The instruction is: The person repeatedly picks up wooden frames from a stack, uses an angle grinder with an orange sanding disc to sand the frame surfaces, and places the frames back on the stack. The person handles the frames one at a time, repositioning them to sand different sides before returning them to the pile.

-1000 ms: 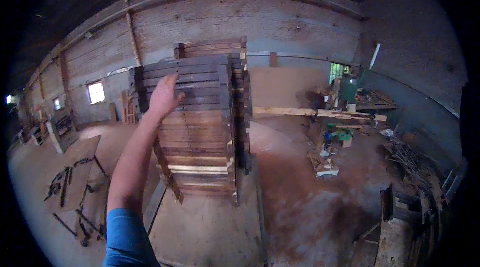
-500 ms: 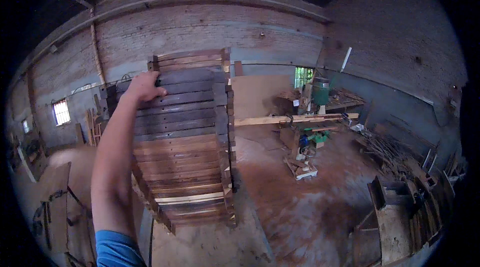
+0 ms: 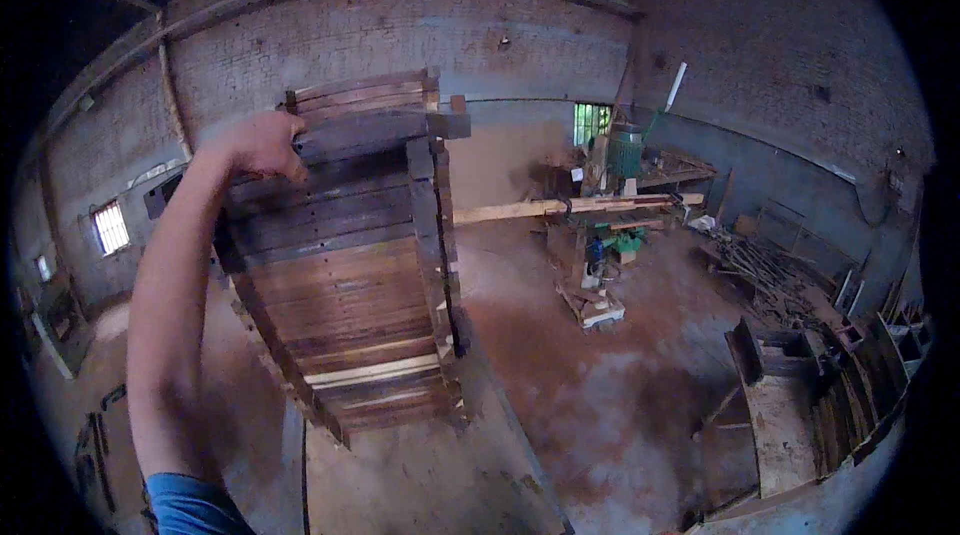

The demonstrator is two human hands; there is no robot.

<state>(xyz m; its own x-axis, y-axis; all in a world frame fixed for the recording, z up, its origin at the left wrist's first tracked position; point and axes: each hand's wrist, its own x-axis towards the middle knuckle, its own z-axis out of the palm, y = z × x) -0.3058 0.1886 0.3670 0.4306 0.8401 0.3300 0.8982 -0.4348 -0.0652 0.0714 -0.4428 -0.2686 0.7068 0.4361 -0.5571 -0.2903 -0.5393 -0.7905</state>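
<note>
My left hand (image 3: 262, 147) reaches up from the lower left and is closed around a dark wooden piece (image 3: 365, 132) at the upper part of a tall stack. The thumb shows on its right side; the other fingers are partly hidden. The piece is long and narrow, and its right end juts out past the stack's edge. A dark gap shows beneath it. Under my hand rises the stack of wooden pieces (image 3: 340, 285), dark grey near the top, reddish brown lower down, with a few pale strips. My right hand is out of view.
Right of the stack a long wooden beam (image 3: 520, 210) runs to a green machine (image 3: 626, 153). Scrap sticks (image 3: 770, 280) lie piled along the right wall. More wooden boards (image 3: 785, 450) stand at the lower right. A barred window (image 3: 111, 227) is in the left wall.
The dark piece under my left hand has come up and shifted, leaving a gap below it. Its right end now sticks out to the right. The view has shifted somewhat.
</note>
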